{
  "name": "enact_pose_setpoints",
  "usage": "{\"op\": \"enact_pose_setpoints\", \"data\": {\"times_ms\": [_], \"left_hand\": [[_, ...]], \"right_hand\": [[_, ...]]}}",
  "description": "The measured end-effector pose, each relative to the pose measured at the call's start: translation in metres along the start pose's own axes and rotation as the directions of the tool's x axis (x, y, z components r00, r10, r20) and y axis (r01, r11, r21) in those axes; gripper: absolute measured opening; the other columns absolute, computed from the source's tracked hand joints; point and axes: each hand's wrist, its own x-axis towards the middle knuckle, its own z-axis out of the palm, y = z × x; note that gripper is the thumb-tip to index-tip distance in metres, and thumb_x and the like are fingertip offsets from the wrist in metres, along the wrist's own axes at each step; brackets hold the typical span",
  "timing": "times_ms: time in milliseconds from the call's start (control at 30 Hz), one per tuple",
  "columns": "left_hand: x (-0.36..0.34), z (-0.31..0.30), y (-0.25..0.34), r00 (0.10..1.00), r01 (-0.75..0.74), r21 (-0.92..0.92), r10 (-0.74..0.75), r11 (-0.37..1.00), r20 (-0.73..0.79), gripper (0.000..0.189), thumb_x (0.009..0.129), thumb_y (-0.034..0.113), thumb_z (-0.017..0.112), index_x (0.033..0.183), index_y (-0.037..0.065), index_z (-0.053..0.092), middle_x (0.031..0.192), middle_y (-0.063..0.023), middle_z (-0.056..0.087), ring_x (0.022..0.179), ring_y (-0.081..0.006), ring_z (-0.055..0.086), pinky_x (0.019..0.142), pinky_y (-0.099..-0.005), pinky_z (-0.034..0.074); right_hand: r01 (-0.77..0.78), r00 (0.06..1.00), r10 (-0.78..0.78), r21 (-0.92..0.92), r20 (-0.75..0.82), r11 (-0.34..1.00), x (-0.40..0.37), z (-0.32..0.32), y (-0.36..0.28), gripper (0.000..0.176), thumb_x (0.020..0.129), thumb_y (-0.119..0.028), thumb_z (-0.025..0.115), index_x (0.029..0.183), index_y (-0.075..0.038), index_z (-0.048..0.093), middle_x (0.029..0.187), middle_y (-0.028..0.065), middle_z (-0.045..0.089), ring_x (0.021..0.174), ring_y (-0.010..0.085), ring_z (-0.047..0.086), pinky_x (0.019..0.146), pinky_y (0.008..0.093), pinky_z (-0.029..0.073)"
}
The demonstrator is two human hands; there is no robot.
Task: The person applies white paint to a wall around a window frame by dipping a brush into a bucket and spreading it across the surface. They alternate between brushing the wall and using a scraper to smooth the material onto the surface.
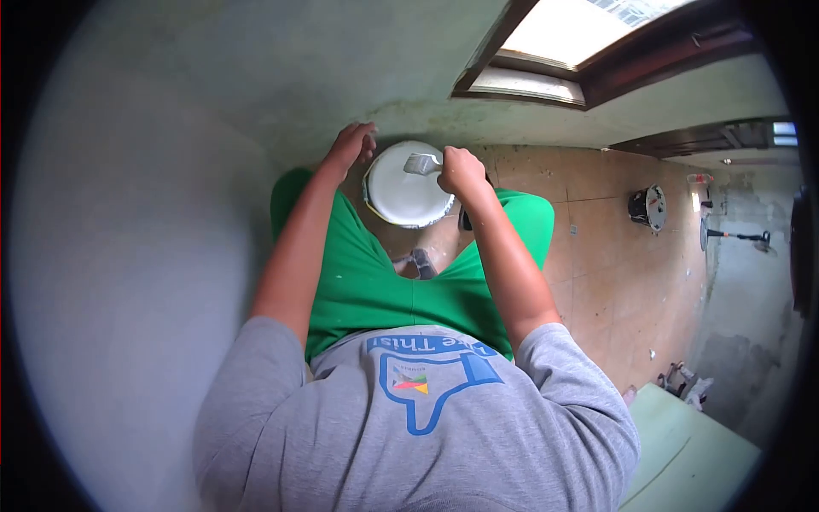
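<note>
A round bucket of white paint (408,198) stands on the floor between my knees, its white contents facing up. My right hand (463,171) is closed around the handle of a flat paintbrush (421,164), whose wide whitish-grey end points left over the bucket's far part. The handle is mostly hidden in my fist. At the bucket's left side, close to the wall, my left hand (354,145) hangs in the air with loosely bent fingers and nothing visible in it.
Walls (171,213) rise close on my left and ahead, with an open window (572,43) above. A dark paint-stained bucket (648,208) and a fan (742,236) stand to the right on the tiled floor (589,256). A pale green board (682,452) lies at lower right.
</note>
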Motion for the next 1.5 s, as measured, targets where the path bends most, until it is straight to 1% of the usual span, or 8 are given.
{"op": "enact_pose_setpoints", "data": {"times_ms": [133,200,567,1000,1167,1300,1367,1500], "left_hand": [[0.038,-0.011,-0.084,0.974,0.218,0.144,-0.208,0.965,-0.086,0.028,0.092,0.034,0.064,0.094,0.007,0.065,0.078,-0.0046,0.066,0.071,-0.0151,0.063,0.065,-0.0349,0.051],[0.041,-0.003,-0.105,0.978,-0.026,0.721,0.166,0.692,-0.125,0.032,0.087,0.033,0.068,0.093,0.001,0.065,0.082,-0.0105,0.068,0.076,-0.0237,0.066,0.071,-0.0408,0.053],[0.03,-0.001,-0.092,0.989,0.123,0.718,-0.141,0.685,-0.036,0.04,0.082,0.035,0.067,0.106,0.004,0.068,0.107,-0.0234,0.07,0.102,-0.0387,0.067,0.09,-0.0456,0.052],[0.046,0.004,-0.098,0.998,0.07,0.772,-0.046,0.631,-0.053,0.031,0.086,0.027,0.057,0.094,-0.001,0.067,0.097,-0.0277,0.067,0.092,-0.0455,0.065,0.082,-0.0497,0.051],[0.045,0.005,-0.098,0.997,0.012,0.777,0.049,0.629,-0.055,0.031,0.088,0.027,0.055,0.087,-0.002,0.067,0.082,-0.0264,0.066,0.083,-0.0446,0.066,0.075,-0.0506,0.052],[0.039,0.012,-0.08,0.956,-0.048,0.77,0.253,0.637,-0.151,0.028,0.09,0.028,0.061,0.092,0.001,0.067,0.088,-0.0242,0.068,0.085,-0.0434,0.066,0.075,-0.05,0.052],[0.025,0.019,-0.07,0.814,-0.249,0.779,0.561,0.576,-0.155,0.017,0.086,0.02,0.067,0.093,0.005,0.069,0.101,-0.021,0.067,0.093,-0.0402,0.066,0.077,-0.0495,0.052],[-0.003,0.033,-0.056,0.945,-0.134,0.802,0.319,0.582,-0.074,0.024,0.087,0.028,0.071,0.097,0.006,0.067,0.099,-0.0192,0.067,0.092,-0.0396,0.066,0.078,-0.0501,0.053]], "right_hand": [[-0.025,0.996,0.029,-0.044,0.085,0.999,0.054,0.093,-0.001,0.021,0.081,-0.011,0.067,0.101,-0.005,0.072,0.107,0.021,0.072,0.103,0.0373,0.07,0.086,0.0454,0.057],[-0.032,0.988,0.039,-0.044,0.153,0.998,0.074,0.14,0.009,0.023,0.086,-0.019,0.068,0.105,-0.006,0.072,0.107,0.0202,0.072,0.103,0.0361,0.07,0.087,0.0454,0.057],[-0.379,0.874,0.254,0.252,0.415,0.891,0.115,0.321,0.038,0.043,0.097,-0.034,0.058,0.117,0.004,0.064,0.121,0.0293,0.064,0.116,0.0433,0.062,0.097,0.0473,0.051],[-0.404,0.849,0.261,0.245,0.46,0.881,0.12,0.311,0.033,0.049,0.091,-0.036,0.064,0.118,0.006,0.063,0.125,0.0303,0.062,0.118,0.0427,0.061,0.1,0.0468,0.05],[-0.357,0.904,0.197,0.414,0.38,0.837,0.124,0.325,0.064,0.044,0.093,-0.035,0.066,0.073,0.003,0.074,0.066,0.0121,0.072,0.058,0.0231,0.069,0.065,0.0363,0.058],[-0.384,0.9,0.19,0.508,0.393,0.771,0.113,0.244,0.081,0.04,0.091,-0.037,0.069,0.075,-0.001,0.075,0.067,0.0092,0.073,0.057,0.0188,0.069,0.064,0.0352,0.057],[-0.267,0.955,0.158,0.494,0.251,0.827,0.095,0.198,0.089,0.04,0.091,-0.037,0.069,0.076,0.0,0.074,0.07,0.0138,0.073,0.061,0.0248,0.071,0.064,0.0391,0.056],[-0.01,0.982,0.081,0.379,-0.172,0.925,0.046,0.111,0.076,0.039,0.089,-0.035,0.072,0.076,0.002,0.074,0.067,0.0173,0.07,0.065,0.0276,0.07,0.065,0.0418,0.055]]}}
